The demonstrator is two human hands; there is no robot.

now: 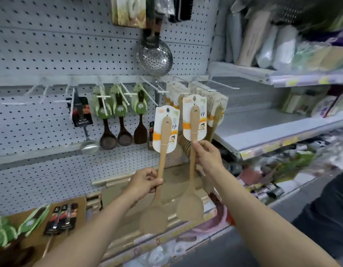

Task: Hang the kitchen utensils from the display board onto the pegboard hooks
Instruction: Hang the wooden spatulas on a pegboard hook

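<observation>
Fingers point(154, 183) of left hand point(142, 183) closed around handle of left wooden spatula point(163, 151); fingers of right hand point(207, 157) pinched on handle of right wooden spatula point(193, 151). Both spatulas upright, blades down, carded tops level with hook row. Behind: grey pegboard point(51, 45), white hooks point(147, 87) projecting forward. Right spatula's card just in front of hung stack of identical carded spatulas point(215, 105). Steel skimmer point(154, 54) hanging above. Dark wooden spoons point(116, 120) hung to left, well clear. Display board point(37, 224) lower left, carrying more carded utensils.
</observation>
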